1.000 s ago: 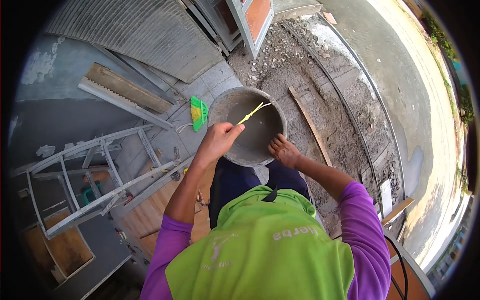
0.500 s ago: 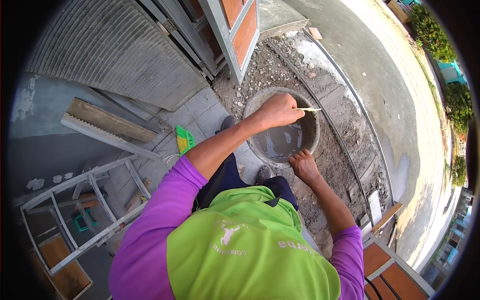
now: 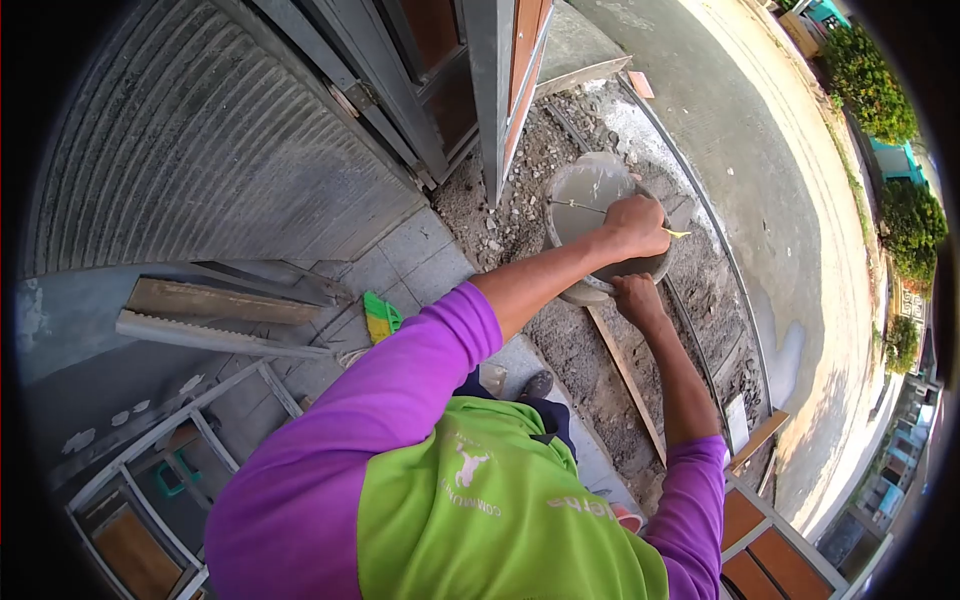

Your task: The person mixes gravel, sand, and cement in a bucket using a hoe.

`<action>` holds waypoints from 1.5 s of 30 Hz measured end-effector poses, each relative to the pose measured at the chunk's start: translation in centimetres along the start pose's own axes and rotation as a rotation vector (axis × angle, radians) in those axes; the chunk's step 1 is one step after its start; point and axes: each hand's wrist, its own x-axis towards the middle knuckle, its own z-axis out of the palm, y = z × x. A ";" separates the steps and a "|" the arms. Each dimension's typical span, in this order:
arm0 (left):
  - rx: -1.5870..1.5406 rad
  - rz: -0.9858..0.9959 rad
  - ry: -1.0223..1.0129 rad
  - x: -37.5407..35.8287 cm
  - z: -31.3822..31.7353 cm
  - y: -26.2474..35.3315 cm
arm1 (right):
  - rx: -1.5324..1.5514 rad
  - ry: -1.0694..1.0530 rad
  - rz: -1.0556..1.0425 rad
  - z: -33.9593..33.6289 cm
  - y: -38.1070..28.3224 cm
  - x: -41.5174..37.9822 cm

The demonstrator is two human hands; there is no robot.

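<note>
A round grey bucket (image 3: pixel 556 222) of wet grey slurry (image 3: pixel 585 205) stands tilted over the rubble ground ahead of me. My left hand (image 3: pixel 637 228) is closed over it, holding its thin handle; a short yellow piece (image 3: pixel 679 234) sticks out beyond the fist. Nearer to me, my right hand (image 3: pixel 638 296) has its fingers curled on the bucket's near rim or side. The fingertips are partly hidden. Below the bucket, a narrow wooden strip (image 3: pixel 628 385) lies on the dirt.
A metal-framed door (image 3: pixel 490 100) stands left of the bucket. On the tiled floor is a green and yellow brush head (image 3: pixel 381 317). A metal ladder-like frame (image 3: pixel 190 420) and boards (image 3: pixel 220 302) lie at left. Steel bars (image 3: pixel 735 270) edge the dirt strip beside the road (image 3: pixel 740 130).
The bucket has moved forward and right and is now tilted, with both hands moving along with it. My right hand has come up against its near side. The wooden strip has come into view.
</note>
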 end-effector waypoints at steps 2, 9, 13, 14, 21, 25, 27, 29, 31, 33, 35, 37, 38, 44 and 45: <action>0.013 0.013 -0.029 0.8 -1.0 -0.5 | -0.034 0.000 0.037 0.8 -0.4 1.0; 0.013 0.039 -0.084 2.9 -2.9 -1.4 | -0.023 0.040 0.131 1.0 -3.4 2.8; 0.001 0.012 -0.139 3.5 -2.9 -2.8 | -0.038 -0.022 0.121 1.8 -4.2 2.4; -0.002 0.006 -0.139 3.5 -2.7 -3.2 | -0.024 -0.033 0.122 2.1 -4.3 2.2; -0.050 -0.027 -0.063 6.3 -4.7 -5.9 | 0.033 -0.144 0.129 -1.3 -2.8 7.1; -0.083 -0.061 0.093 9.2 -6.7 -7.9 | 0.037 -0.271 0.159 -6.1 -1.3 13.6; -0.072 -0.045 0.083 9.6 -7.1 -7.6 | 0.075 -0.246 0.130 -6.3 -0.5 14.9; -0.059 -0.020 0.050 9.6 -7.2 -7.3 | 0.127 -0.221 0.119 -6.3 -0.5 14.9; -0.058 -0.003 0.014 9.2 -6.7 -7.4 | 0.092 -0.217 0.140 -5.6 -1.1 14.3; -0.052 -0.019 -0.038 8.3 -6.3 -7.1 | 0.082 -0.233 0.203 -4.2 -1.7 13.4; -0.053 -0.041 -0.070 7.3 -6.2 -6.7 | 0.067 -0.214 0.211 -2.4 -2.2 12.2; -0.061 -0.030 -0.080 6.2 -5.8 -6.6 | 0.102 -0.111 0.179 -0.7 -2.8 10.7; -0.067 -0.032 -0.084 5.8 -5.5 -6.7 | 0.097 -0.118 0.194 -0.1 -3.3 10.1; -0.080 -0.063 -0.188 3.5 -3.8 -6.8 | 0.092 -0.169 0.269 2.9 -6.7 6.0; -0.081 -0.042 -0.201 3.2 -3.1 -7.0 | 0.101 -0.173 0.267 2.8 -7.3 5.1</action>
